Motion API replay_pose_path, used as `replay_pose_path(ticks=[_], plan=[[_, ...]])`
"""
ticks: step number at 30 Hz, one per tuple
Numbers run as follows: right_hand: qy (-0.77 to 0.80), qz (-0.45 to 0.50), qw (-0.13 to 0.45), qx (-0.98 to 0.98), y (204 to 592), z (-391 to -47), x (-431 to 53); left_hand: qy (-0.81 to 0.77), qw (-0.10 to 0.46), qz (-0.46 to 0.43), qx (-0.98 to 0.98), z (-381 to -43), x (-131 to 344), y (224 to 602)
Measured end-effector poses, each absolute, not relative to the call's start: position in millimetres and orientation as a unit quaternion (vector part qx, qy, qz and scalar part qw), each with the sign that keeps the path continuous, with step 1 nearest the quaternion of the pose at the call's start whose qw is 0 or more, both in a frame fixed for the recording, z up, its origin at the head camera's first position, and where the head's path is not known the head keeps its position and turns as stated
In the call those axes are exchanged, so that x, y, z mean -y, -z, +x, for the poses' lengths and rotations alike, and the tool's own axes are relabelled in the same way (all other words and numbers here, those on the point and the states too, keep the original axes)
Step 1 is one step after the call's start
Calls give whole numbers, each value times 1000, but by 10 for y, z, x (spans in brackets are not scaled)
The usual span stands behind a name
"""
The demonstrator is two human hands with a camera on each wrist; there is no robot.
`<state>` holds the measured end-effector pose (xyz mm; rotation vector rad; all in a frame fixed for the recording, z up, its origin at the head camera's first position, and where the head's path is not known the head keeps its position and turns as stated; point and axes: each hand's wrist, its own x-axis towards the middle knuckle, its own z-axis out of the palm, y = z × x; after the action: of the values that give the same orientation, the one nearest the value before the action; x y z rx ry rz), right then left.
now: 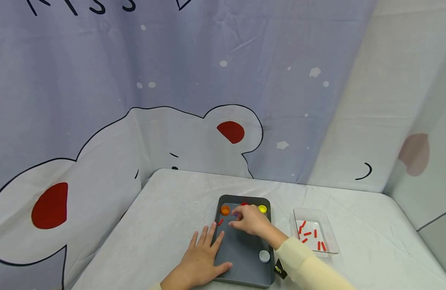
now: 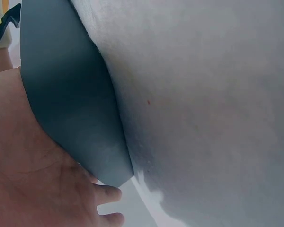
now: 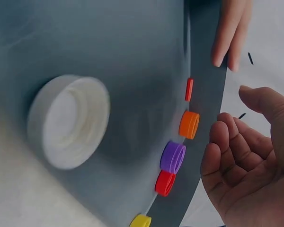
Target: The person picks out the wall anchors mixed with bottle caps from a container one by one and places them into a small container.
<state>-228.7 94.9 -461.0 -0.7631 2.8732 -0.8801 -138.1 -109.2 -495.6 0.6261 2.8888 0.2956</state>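
Note:
A grey tray (image 1: 241, 251) lies on the white-covered table. My left hand (image 1: 199, 257) rests on its left edge with the fingers spread. Over the far part of the tray, my right hand (image 1: 251, 220) hovers with loosely bent fingers. The right wrist view shows nothing between its thumb and fingers. Near those fingers stand a purple cap (image 3: 173, 157), a red cap (image 3: 165, 183) and an orange cap (image 3: 189, 125). A yellow cap (image 1: 262, 209) sits at the far right corner. One short red stick (image 3: 189, 90) lies beside the orange cap. Nearer me is a white cap (image 1: 264, 256).
A clear plastic box (image 1: 332, 241) with several short red sticks stands right of the tray. A small black object (image 1: 280, 269) shows beside the tray's right edge, below the right sleeve. Behind the table hangs a printed curtain (image 1: 193, 80).

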Motion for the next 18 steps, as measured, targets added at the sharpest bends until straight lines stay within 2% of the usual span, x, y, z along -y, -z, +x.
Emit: replay_pose_path(ticks=[18], plan=[[252, -202, 69, -944, 4708, -2394, -629, -103, 84, 219, -967, -1372, 1109, 4944]])
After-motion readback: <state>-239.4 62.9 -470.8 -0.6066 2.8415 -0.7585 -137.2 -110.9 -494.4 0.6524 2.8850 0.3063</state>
